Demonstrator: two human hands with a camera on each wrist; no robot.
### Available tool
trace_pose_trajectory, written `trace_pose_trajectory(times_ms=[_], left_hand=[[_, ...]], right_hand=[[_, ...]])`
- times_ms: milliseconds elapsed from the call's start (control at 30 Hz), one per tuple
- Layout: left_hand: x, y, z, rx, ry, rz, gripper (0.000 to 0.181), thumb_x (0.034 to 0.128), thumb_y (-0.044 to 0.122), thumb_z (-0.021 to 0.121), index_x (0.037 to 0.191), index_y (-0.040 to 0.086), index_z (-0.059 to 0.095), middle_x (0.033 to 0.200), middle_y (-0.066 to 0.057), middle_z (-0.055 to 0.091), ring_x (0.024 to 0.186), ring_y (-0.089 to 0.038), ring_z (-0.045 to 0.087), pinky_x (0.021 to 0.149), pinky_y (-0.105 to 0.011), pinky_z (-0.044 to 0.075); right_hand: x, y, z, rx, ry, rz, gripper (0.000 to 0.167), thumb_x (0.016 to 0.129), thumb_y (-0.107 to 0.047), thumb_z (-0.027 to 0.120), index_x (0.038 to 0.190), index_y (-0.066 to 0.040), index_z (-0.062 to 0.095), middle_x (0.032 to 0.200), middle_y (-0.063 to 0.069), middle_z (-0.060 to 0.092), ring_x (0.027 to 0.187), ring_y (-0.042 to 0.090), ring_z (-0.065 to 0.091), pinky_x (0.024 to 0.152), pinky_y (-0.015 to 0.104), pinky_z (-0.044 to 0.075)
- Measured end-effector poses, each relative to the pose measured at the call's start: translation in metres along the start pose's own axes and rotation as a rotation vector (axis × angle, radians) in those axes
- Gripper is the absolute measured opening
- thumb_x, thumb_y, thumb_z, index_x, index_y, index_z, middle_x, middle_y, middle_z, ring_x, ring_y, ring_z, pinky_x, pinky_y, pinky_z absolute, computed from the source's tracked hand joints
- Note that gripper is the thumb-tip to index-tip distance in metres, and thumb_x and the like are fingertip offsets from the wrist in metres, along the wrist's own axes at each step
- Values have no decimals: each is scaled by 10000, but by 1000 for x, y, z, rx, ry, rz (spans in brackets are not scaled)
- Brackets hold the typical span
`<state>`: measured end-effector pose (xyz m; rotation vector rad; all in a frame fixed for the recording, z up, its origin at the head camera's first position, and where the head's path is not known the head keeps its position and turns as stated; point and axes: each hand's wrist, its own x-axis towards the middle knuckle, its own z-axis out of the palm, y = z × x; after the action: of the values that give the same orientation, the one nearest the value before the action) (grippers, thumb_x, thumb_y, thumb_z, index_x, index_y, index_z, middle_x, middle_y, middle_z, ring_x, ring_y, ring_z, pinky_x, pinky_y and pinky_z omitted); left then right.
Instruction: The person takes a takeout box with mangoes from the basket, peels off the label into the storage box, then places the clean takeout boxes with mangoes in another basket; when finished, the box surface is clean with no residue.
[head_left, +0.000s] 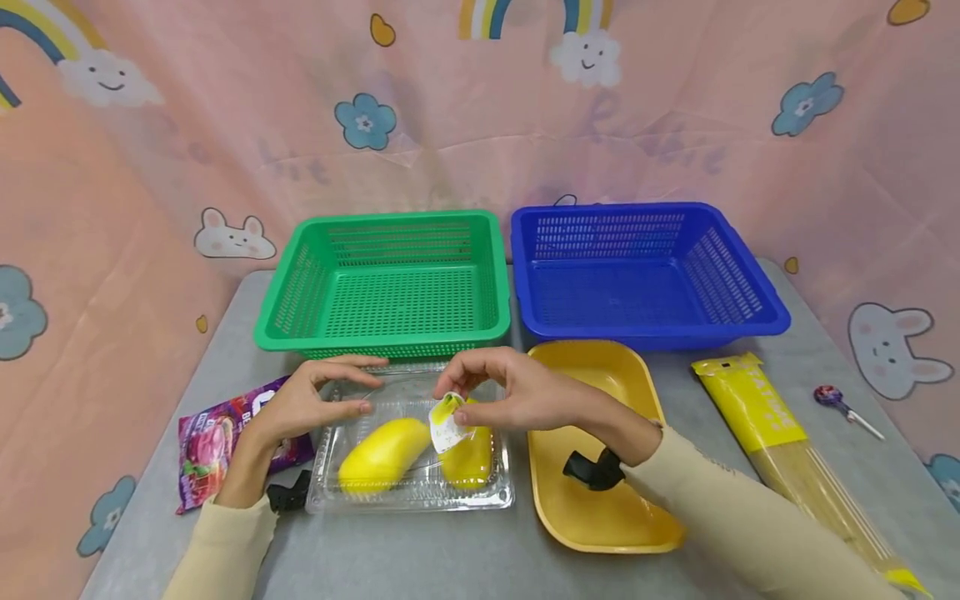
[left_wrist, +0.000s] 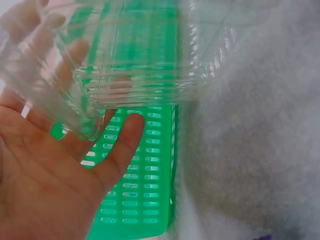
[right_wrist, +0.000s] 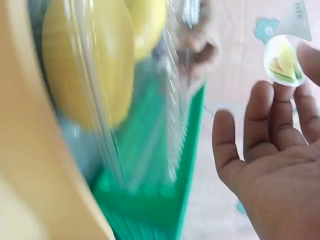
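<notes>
Far left, a glossy, crinkled purple bag [head_left: 206, 454] lies on the grey table, next to the left hand [head_left: 300, 400]. Left hand is loose, fingers spread over the left side of a clear plastic box [head_left: 411, 498], gripping nothing; can't tell if it touches the box. Beyond, a green basket [head_left: 401, 300], plastic, rectangular, slotted walls and mesh floor. Box is thin, shiny, ribbed at the edges; inside are two smooth, rounded yellow mangoes, left mango [head_left: 384, 454] tilted, right mango [head_left: 468, 462] partly behind a small label [head_left: 447, 429]. Label is thin, white, round-edged, pinched between thumb and fingers of the right hand [head_left: 517, 387], at the fingertips, over the right half of the box. Right of it, a smooth yellow tray [head_left: 592, 525] with rounded corners, under the right forearm; at the far right, a blue basket [head_left: 607, 296], rigid with slotted walls. Then a long yellow-and-clear noodle packet [head_left: 795, 467] and a lollipop [head_left: 828, 396] with white stick. Left wrist view adds left fingers seen through the plastic; right wrist view adds the yellow-and-green print on the label and a gap between label and box.
</notes>
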<state>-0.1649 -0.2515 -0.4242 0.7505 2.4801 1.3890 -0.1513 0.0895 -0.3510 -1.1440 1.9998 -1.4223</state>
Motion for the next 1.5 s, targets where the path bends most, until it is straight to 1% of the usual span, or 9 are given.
trace_pose_trajectory(times_ms=[267, 367, 500, 567, 733, 833, 1000, 1233, 1500], left_hand=[[1, 0, 0, 2, -9, 7, 296, 888, 150, 790, 1183, 168, 770, 1438, 49, 621, 1366, -3, 478, 1067, -300, 452], [1, 1, 0, 4, -8, 0, 298, 890, 160, 792, 1180, 226, 772, 1439, 66, 617, 1367, 0, 474, 1071, -330, 457], [0, -1, 0, 8, -3, 3, 294, 892, 154, 789, 1175, 230, 773, 1437, 40, 621, 1363, -4, 481, 1084, -451, 454], [-1, -2, 0, 7, -1, 7, 291, 892, 147, 787, 1177, 205, 773, 1438, 20, 621, 1362, -7, 484, 1084, -456, 457], [-2, -2, 0, -2, -1, 8, 294, 892, 141, 787, 1185, 134, 766, 1439, 17, 621, 1363, 2, 478, 1066, -271, 450], [-2, -2, 0, -4, -2, 9, 297, 892, 137, 787, 1187, 116, 763, 1439, 18, 622, 1366, 4, 474, 1056, -241, 447], [-1, 0, 0, -10, -8, 10, 303, 892, 140, 786, 1192, 105, 760, 1447, 6, 616, 1374, -1, 468, 1062, -262, 449], [-1, 1, -1, -5, -6, 11, 294, 893, 140, 785, 1187, 154, 768, 1444, 31, 617, 1374, 0, 467, 1069, -294, 450], [-1, 1, 0, 4, -4, 16, 284, 899, 150, 780, 1179, 198, 772, 1439, 0, 623, 1383, -79, 489, 1082, -505, 458]], right_hand=[[-50, 0, -43, -208, -46, 179, 164, 901, -156, 774, 1049, -175, 707, 1012, -59, 704, 951, 151, 604, 897, 290, 511], [-66, 11, -53, -259, -75, 266, 145, 887, -159, 785, 1010, -179, 711, 923, -76, 674, 874, 136, 595, 824, 264, 517], [-79, 29, -56, -283, -90, 311, 132, 871, -121, 788, 975, -120, 707, 840, -61, 627, 785, 94, 558, 733, 226, 495], [-81, 38, -53, -291, -95, 324, 132, 856, -86, 785, 961, -91, 704, 820, -57, 611, 763, 75, 539, 713, 213, 482], [-83, 52, -48, -338, -132, 394, 153, 821, -34, 783, 950, -76, 712, 803, -59, 604, 754, 66, 525, 711, 202, 474], [-84, 55, -46, -356, -142, 414, 171, 807, -25, 789, 957, -62, 716, 801, -49, 613, 755, 59, 523, 711, 197, 473], [-84, 55, -45, -392, -139, 413, 205, 798, -22, 788, 989, -42, 715, 824, -27, 634, 770, 65, 523, 719, 198, 469], [-84, 57, -41, -539, -121, 381, 302, 779, -31, 799, 1068, -60, 714, 851, 10, 591, 757, 73, 497, 729, 220, 448], [-83, 56, -41, -575, -97, 387, 349, 792, -70, 810, 1123, -56, 699, 910, 29, 605, 822, 125, 530, 774, 251, 463]])
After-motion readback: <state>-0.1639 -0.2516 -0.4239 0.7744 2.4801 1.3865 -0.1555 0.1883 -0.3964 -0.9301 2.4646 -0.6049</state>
